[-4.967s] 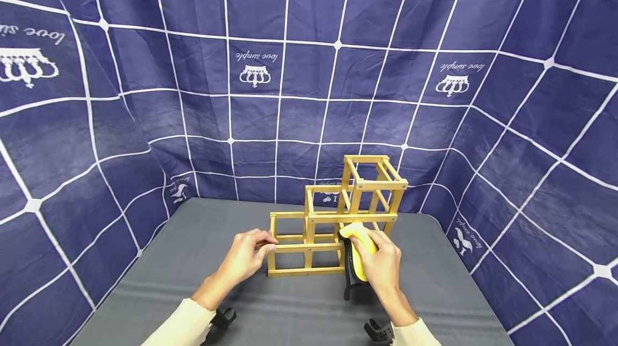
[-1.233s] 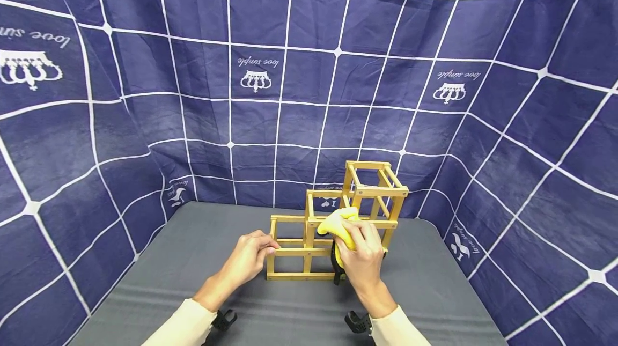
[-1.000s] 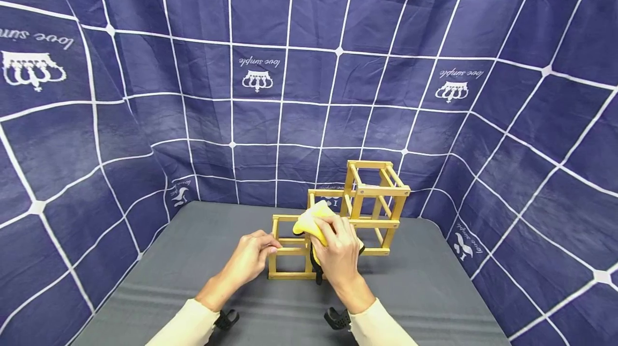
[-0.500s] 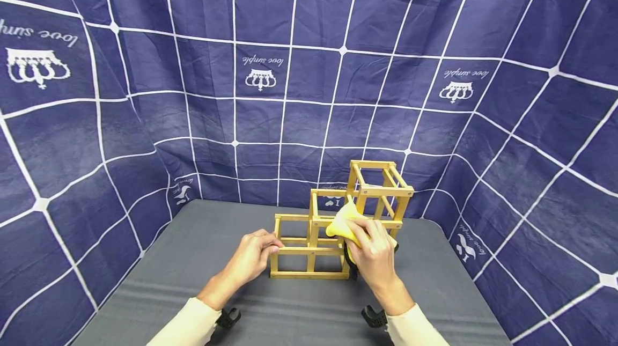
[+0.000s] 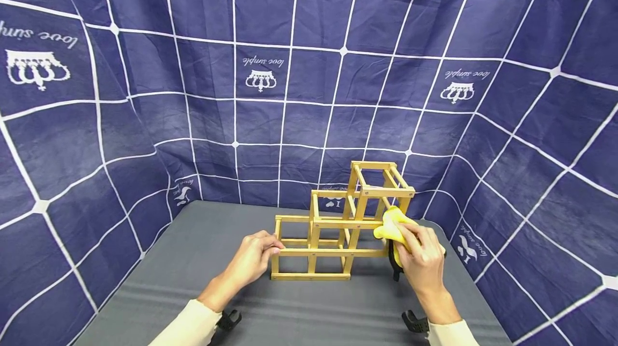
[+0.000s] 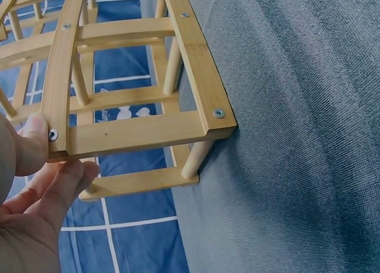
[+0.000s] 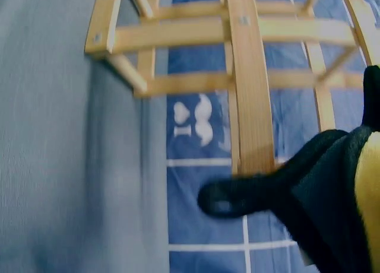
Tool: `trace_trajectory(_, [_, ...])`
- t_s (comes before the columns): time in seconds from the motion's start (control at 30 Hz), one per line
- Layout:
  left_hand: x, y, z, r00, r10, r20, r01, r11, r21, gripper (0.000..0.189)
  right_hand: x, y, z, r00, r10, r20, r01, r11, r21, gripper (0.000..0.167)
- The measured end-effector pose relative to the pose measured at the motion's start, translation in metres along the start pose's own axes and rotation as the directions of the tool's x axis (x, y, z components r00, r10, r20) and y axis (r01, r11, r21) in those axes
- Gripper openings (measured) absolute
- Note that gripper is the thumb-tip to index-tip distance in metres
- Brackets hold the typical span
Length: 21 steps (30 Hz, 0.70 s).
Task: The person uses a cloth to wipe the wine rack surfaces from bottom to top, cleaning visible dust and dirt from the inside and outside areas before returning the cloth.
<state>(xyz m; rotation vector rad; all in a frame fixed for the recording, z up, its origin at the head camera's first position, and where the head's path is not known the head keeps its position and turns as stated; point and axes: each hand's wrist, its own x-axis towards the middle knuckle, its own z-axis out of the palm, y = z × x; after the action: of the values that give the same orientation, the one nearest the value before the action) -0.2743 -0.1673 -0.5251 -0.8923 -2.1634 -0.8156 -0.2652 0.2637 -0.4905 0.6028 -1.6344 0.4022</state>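
A stepped light-wood rack of rails and dowels stands on the grey surface, tallest on its right side. My left hand pinches the rack's lower left corner, thumb on the front rail and fingers behind, as the left wrist view shows at the screwed rail end. A yellow cloth with black backing and edging is bunched in my right hand, against the right end of the rack's front rails. In the right wrist view the cloth's black edge and loop overlap a rail end; my right fingers are hidden there.
The grey cloth-covered surface extends around the rack. Navy curtains with white grid lines hang behind and on both sides, the back one close behind the rack. A black strap is on each wrist.
The right hand with the yellow cloth swept left along the front rails by one second ago, then back right to the rack's right end. My left hand keeps its hold at the left corner.
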Motion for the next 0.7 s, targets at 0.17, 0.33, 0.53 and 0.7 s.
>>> trace_trajectory(0.17, [0.000, 0.002, 0.002, 1.000, -0.017, 0.002, 0.017, 1.000, 0.010, 0.020, -0.002, 0.003, -0.009, 0.998, 0.064, 0.014, -0.064, 0.998, 0.007, 0.042])
trace_trajectory(0.33, [0.001, 0.001, 0.003, 1.000, -0.021, 0.019, 0.021, 1.000, 0.000, 0.019, 0.007, -0.010, -0.003, 0.976, 0.219, -0.008, -0.217, 0.970, 0.111, 0.044])
trace_trajectory(0.53, [-0.001, 0.001, 0.002, 0.999, -0.038, 0.013, 0.038, 0.999, 0.010, 0.017, 0.033, -0.033, 0.011, 0.891, 0.454, -0.004, -0.446, 0.877, 0.180, 0.044])
trace_trajectory(0.7, [-0.002, 0.001, 0.001, 0.999, -0.036, 0.011, 0.036, 0.999, -0.005, 0.017, 0.049, -0.050, 0.023, 0.801, 0.598, 0.018, -0.592, 0.788, 0.166, 0.038])
